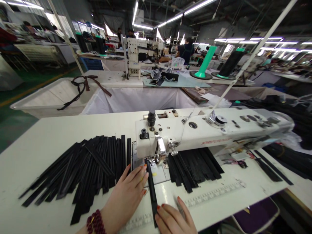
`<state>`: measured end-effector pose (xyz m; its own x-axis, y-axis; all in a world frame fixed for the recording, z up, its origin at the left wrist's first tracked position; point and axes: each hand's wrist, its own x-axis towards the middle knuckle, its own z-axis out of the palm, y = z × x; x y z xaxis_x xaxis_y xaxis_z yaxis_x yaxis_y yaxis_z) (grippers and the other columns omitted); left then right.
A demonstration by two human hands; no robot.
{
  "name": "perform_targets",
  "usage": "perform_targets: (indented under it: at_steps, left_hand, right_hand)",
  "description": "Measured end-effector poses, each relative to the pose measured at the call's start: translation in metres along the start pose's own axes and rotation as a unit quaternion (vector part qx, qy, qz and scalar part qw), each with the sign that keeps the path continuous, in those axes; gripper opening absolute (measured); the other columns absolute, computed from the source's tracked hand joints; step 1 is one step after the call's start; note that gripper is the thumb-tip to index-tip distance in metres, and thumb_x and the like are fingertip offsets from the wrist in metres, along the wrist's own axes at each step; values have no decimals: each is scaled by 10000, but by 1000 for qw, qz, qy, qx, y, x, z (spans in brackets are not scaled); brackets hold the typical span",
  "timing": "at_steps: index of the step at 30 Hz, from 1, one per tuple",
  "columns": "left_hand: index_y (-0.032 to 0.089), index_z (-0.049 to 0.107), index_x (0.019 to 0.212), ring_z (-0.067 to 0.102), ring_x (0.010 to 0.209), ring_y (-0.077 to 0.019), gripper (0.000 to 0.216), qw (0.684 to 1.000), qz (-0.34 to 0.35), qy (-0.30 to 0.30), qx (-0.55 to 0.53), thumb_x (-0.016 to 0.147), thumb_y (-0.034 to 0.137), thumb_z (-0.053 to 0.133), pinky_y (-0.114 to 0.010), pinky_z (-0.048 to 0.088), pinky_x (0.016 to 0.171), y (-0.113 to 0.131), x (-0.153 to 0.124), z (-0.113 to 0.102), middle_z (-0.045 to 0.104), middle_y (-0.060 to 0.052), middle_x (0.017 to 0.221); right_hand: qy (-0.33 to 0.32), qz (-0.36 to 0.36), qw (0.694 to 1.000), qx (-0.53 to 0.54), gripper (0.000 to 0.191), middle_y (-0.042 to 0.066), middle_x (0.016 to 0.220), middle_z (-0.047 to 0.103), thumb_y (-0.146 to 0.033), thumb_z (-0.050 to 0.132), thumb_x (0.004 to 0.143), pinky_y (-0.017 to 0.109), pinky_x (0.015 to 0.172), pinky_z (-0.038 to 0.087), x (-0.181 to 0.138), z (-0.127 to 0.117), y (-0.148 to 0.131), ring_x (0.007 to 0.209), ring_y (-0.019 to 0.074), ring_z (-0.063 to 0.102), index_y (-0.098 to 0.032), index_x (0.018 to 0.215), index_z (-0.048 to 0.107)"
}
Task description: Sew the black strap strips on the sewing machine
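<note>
- Left hand (pixel 126 191) lies flat on the table (pixel 36 139) with the fingers stretched out and close together. It isn't gripping anything, the fingertips just press against the left edge of 1 long black strip (pixel 152 190).
- That strip runs straight away from the hands and goes in under the presser foot (pixel 153 160) of the sewing machine (pixel 195 133), just past the left fingertips. The needle itself is too small and shiny to pick out.
- Right hand (pixel 174 217) is cut off by the bottom of the frame. 2 red-nailed fingertips touch the strip's right edge near its lower end, and the rest looks loosely spread. I can't tell if it's pinching that end or only resting on it, since the strip's end slips out of sight beside the hand.
- Beaded bracelet (pixel 96 222) on the left wrist, half out of frame.
- Further out on the left hand's side is a big fanned pile of black strips (pixel 80 172), overlapping so much I couldn't count them.
- Beyond the right hand, past the presser foot, is a second stack of strips (pixel 195 167), partly tucked under the machine arm.
- There's a ruler strip (pixel 212 195) along the table edge by the right hand, with markings too blurry to read.
- Far behind the machine are a green thread cone (pixel 206 61) and people at other benches, all soft and hard to make out.
</note>
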<state>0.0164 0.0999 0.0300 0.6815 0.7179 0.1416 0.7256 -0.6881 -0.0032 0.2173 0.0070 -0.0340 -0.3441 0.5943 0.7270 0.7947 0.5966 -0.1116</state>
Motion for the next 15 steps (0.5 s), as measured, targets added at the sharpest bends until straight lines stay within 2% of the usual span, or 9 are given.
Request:
perform_targets:
  at_steps: [4, 9, 15]
  left_hand:
    - [210, 646, 1302, 540, 1292, -230, 381, 1000, 11, -5, -3, 1018, 345, 432, -455, 360, 1136, -2, 2, -1, 619, -78, 1407]
    - [204, 647, 1296, 544, 1271, -233, 380, 999, -24, 25, -13, 1034, 302, 389, -467, 319, 1152, -8, 7, 8, 661, -83, 1345]
    - [175, 678, 1227, 571, 1226, -270, 367, 999, -27, -10, -23, 1022, 320, 410, -479, 360, 1115, -17, 17, 5, 707, -102, 1233]
  right_hand:
    - [53, 38, 998, 14, 470, 21, 830, 738, -298, 278, 1074, 497, 1216, 227, 4, 5, -3, 805, 174, 705, -210, 882, 698]
    - [5, 15, 999, 42, 427, -1, 865, 748, -307, 320, 1085, 424, 1246, 152, 38, -9, 7, 856, 153, 684, -189, 916, 695]
    - [-30, 18, 998, 49, 346, 16, 919, 743, -326, 390, 1068, 411, 1254, 96, 53, -12, 14, 900, 170, 668, -179, 973, 689]
